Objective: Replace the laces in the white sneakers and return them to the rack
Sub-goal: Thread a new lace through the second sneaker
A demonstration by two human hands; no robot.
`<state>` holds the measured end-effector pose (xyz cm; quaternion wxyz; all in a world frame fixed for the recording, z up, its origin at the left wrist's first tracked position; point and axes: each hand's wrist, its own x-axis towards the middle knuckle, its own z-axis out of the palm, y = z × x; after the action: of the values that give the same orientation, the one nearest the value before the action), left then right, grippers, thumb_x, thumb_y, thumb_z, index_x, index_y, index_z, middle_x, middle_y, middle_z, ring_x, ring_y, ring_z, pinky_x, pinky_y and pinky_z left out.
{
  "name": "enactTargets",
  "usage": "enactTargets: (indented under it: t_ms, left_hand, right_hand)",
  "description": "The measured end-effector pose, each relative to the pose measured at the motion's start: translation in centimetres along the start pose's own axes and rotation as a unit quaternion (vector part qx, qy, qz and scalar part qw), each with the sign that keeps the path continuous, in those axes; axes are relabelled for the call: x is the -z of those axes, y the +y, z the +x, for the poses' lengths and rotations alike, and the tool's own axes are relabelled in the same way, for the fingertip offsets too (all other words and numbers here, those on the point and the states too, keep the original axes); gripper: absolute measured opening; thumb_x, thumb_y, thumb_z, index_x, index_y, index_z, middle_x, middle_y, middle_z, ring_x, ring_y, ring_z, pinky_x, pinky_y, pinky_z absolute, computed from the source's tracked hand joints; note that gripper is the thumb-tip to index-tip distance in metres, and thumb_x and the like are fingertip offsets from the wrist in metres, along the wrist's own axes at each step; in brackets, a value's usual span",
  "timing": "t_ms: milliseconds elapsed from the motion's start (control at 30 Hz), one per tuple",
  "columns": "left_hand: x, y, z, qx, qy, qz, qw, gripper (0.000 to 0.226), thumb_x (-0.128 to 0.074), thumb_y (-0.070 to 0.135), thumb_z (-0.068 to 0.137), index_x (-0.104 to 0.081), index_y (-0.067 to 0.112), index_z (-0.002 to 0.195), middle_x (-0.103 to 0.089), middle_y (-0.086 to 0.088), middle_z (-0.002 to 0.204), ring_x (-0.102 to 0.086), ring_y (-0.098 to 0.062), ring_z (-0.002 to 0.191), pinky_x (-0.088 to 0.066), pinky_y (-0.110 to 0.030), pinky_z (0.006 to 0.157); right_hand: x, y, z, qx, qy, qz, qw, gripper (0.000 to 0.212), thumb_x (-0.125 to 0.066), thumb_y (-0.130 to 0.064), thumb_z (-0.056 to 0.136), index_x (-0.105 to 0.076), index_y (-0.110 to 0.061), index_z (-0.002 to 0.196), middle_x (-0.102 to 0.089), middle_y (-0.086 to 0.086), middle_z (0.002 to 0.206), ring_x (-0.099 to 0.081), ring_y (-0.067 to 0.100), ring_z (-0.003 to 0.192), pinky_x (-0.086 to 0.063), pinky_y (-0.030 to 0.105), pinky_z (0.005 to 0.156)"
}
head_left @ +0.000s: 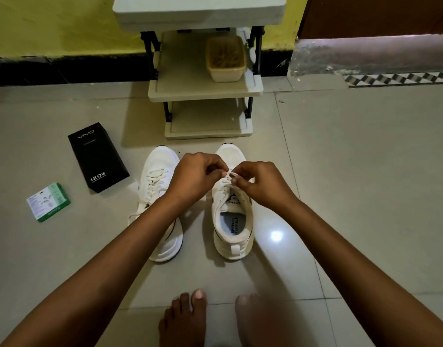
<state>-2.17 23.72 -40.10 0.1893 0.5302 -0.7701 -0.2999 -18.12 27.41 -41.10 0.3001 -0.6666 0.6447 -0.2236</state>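
rack (205, 82) at wall, shelves free for return | sneakers on floor just in front, toes to rack, within reach | right sneaker (232, 209) being worked | left hand (194, 177) + right hand (261, 182) fingertips pinching lace (230, 174) near toe end, likely pulling it out | left sneaker (160, 196) laced, untouched

left hand (194, 175), right hand (256, 182) pinching lace (231, 174), right sneaker (232, 216)
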Motion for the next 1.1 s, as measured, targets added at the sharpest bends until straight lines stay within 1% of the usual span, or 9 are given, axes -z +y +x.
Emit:
enactTargets:
  t_ms: [100, 167, 267, 333, 433, 567, 667, 867, 1100]
  left_hand:
    - [-0.2, 0.1, -0.2, 0.016, 0.0, -0.066, 0.998, 0.017, -0.072, 0.013, 0.079, -0.069, 0.017, 0.096, -0.067, 0.002, 0.084, -0.059, -0.005, 0.069, -0.045, -0.015, 0.065]
    - [-0.4, -0.1, -0.5, 0.05, -0.041, -0.091, 0.994, 0.041, -0.078, 0.018, 0.073, -0.059, 0.021, 0.109, -0.06, 0.005, 0.092, -0.058, -0.008, 0.071, -0.046, -0.018, 0.067]
    - [-1.9, -0.6, -1.3, 0.083, -0.125, -0.014, 0.989, 0.058, -0.08, 0.03, 0.07, -0.051, 0.02, 0.119, -0.05, 0.001, 0.104, -0.055, -0.014, 0.082, -0.044, -0.024, 0.074]
    - [-2.8, -0.9, -1.9, 0.071, -0.108, 0.026, 0.991, 0.047, -0.077, 0.029, 0.074, -0.057, 0.015, 0.114, -0.054, -0.001, 0.104, -0.053, -0.013, 0.082, -0.038, -0.022, 0.071]
    - [-2.8, -1.2, -1.8, 0.08, -0.078, 0.016, 0.994, 0.026, -0.066, 0.018, 0.082, -0.065, 0.009, 0.106, -0.066, -0.006, 0.103, -0.06, -0.02, 0.087, -0.042, -0.024, 0.075]
    - [-2.2, -1.7, -1.3, 0.135, -0.097, -0.054, 0.985, 0.022, -0.059, 0.006, 0.083, -0.068, 0.006, 0.103, -0.067, -0.009, 0.094, -0.062, -0.023, 0.086, -0.049, -0.03, 0.08]
    - [-2.0, -1.8, -1.4, 0.186, -0.111, -0.151, 0.964, 0.019, -0.057, -0.001, 0.083, -0.068, 0.007, 0.097, -0.065, -0.009, 0.086, -0.061, -0.02, 0.078, -0.052, -0.033, 0.081]
    - [-1.8, -1.9, -1.5, 0.258, -0.112, -0.289, 0.915, 0.018, -0.058, -0.005, 0.085, -0.068, 0.001, 0.099, -0.066, -0.005, 0.078, -0.061, -0.011, 0.067, -0.052, -0.014, 0.061]
    - [-1.7, -2.1, -1.5, 0.278, -0.113, -0.333, 0.894, 0.018, -0.057, -0.005, 0.087, -0.066, 0.005, 0.098, -0.065, -0.002, 0.076, -0.061, -0.001, 0.058, -0.05, -0.01, 0.055]
  right_hand:
    - [-0.2, 0.4, -0.1, -0.019, 0.024, 0.056, 0.998, 0.015, -0.064, -0.019, 0.088, -0.072, -0.009, 0.096, -0.072, 0.007, 0.089, -0.061, 0.01, 0.074, -0.046, 0.019, 0.067]
    - [-0.3, 0.9, -0.3, -0.039, 0.04, 0.083, 0.995, 0.016, -0.063, -0.015, 0.088, -0.073, -0.006, 0.098, -0.073, 0.009, 0.091, -0.059, 0.006, 0.071, -0.041, 0.009, 0.061]
    - [-0.7, 1.5, -0.5, -0.061, 0.04, 0.103, 0.992, 0.021, -0.062, -0.012, 0.088, -0.071, -0.006, 0.107, -0.071, 0.009, 0.104, -0.059, 0.006, 0.082, -0.045, 0.011, 0.07]
    - [-1.1, 1.5, -0.6, -0.067, 0.031, 0.137, 0.988, 0.022, -0.063, -0.012, 0.088, -0.07, -0.005, 0.107, -0.071, 0.01, 0.105, -0.059, 0.006, 0.084, -0.048, 0.016, 0.074]
    - [-1.7, 1.3, -0.8, -0.062, 0.045, 0.14, 0.987, 0.017, -0.066, -0.016, 0.086, -0.074, -0.006, 0.097, -0.073, 0.008, 0.094, -0.06, 0.007, 0.078, -0.045, 0.011, 0.068]
    - [-3.1, 1.5, -1.5, 0.009, 0.083, 0.028, 0.996, 0.014, -0.066, -0.016, 0.085, -0.073, -0.004, 0.082, -0.07, 0.011, 0.077, -0.061, 0.021, 0.069, -0.043, 0.028, 0.062]
    - [-3.4, 2.0, -1.5, 0.035, 0.094, -0.01, 0.995, 0.013, -0.065, -0.013, 0.083, -0.071, -0.002, 0.08, -0.067, 0.013, 0.076, -0.059, 0.028, 0.069, -0.04, 0.03, 0.06]
    - [-3.3, 1.9, -0.5, 0.111, 0.035, -0.146, 0.982, 0.013, -0.058, -0.011, 0.075, -0.059, -0.002, 0.065, -0.056, 0.014, 0.065, -0.053, 0.031, 0.058, -0.031, 0.028, 0.05]
    - [-3.6, 2.0, -0.1, 0.132, 0.02, -0.164, 0.977, 0.009, -0.06, -0.006, 0.073, -0.057, -0.002, 0.066, -0.054, 0.015, 0.065, -0.052, 0.032, 0.057, -0.031, 0.028, 0.05]
